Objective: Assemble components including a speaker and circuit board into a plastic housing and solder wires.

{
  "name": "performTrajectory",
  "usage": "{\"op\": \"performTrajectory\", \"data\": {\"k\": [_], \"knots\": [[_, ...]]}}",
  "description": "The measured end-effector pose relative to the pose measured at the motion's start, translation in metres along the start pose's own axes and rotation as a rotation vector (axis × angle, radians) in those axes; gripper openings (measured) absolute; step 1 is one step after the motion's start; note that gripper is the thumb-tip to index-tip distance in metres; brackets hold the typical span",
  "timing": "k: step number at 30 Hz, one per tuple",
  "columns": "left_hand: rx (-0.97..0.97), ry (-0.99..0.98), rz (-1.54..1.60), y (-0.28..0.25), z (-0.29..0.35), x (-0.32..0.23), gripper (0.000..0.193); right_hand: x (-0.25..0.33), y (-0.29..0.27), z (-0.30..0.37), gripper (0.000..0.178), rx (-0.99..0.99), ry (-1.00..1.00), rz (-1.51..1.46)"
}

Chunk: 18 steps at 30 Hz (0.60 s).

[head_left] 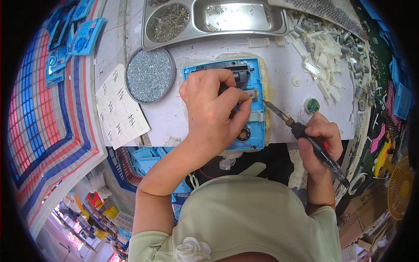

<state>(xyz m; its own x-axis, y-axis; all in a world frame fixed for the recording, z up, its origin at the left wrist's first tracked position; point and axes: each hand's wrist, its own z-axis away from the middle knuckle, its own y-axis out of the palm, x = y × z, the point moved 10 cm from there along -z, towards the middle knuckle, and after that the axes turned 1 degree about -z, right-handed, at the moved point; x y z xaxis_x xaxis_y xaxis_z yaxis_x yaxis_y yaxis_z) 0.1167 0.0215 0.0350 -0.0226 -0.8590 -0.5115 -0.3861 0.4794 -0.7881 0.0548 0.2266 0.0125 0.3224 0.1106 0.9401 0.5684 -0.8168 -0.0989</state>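
Note:
A blue plastic housing (257, 140) lies before me on the bench, its inside facing up, with black parts fitted in it. My left hand (214, 102) reaches over it, thumb and fingers pinched together beside a small metal part (251, 92); what the fingertips hold is too small to make out. My right hand (321, 142) is wrapped round the dark handle of a soldering iron (286, 118). The iron slants up and left, its tip close to the metal part and the left fingertips. Whether the tip touches anything cannot be told.
A round dish (150, 74) of small screws stands on the left by a handwritten paper sheet (120, 107). Across the back is a metal tray (238, 32) with small springs. White plastic parts (323, 56) and grey motors pile at right, near a small green-topped round container (311, 105).

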Motion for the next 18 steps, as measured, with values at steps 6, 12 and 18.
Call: {"op": "performTrajectory", "data": {"k": [6,12,18], "knots": [[-0.003,0.016,-0.017,0.0,0.001,-0.001,0.02,0.002,0.005,-0.003,0.029,0.006,-0.022,0.04],[-0.035,-0.01,0.014,0.001,0.003,0.002,0.019,0.0,0.005,-0.003,0.027,-0.002,-0.01,0.054],[-0.009,0.007,-0.024,0.001,0.002,-0.001,0.02,0.002,0.012,-0.004,0.021,0.071,0.057,0.083]]}}
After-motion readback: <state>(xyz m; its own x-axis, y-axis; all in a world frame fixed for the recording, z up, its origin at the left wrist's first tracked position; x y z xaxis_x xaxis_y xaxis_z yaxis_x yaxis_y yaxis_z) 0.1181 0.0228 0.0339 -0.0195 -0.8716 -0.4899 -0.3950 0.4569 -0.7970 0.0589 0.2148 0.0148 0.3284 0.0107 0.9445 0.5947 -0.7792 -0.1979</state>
